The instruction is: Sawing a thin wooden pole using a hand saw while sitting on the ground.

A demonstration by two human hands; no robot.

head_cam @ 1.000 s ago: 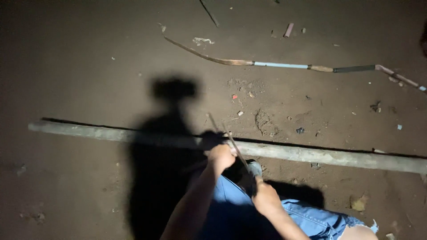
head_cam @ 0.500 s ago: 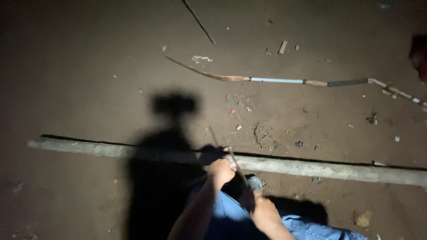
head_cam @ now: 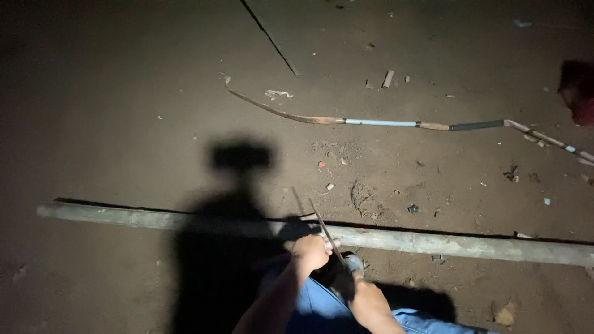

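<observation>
My left hand (head_cam: 311,251) is closed around a thin, straight stick (head_cam: 322,226) that slants up and to the left across a long pale wooden pole (head_cam: 433,242) lying on the dirt. My right hand (head_cam: 366,295) is fisted at the stick's lower end, just below and right of the left hand. A small greyish object (head_cam: 354,263) shows between the two hands; I cannot tell what it is. Below the hands is my knee in blue jeans (head_cam: 322,306). My own shadow (head_cam: 229,247) falls over the pole's middle.
A long curved rod (head_cam: 377,122) with pale, brown and dark sections lies on the ground beyond the pole. Small bits of debris (head_cam: 388,78) are scattered over the dirt. A red object (head_cam: 578,93) sits at the right edge. The surroundings are dark.
The view has tilted upward, so the pole and my hands now sit lower in frame. My hands keep the same hold on the stick by the pole.
</observation>
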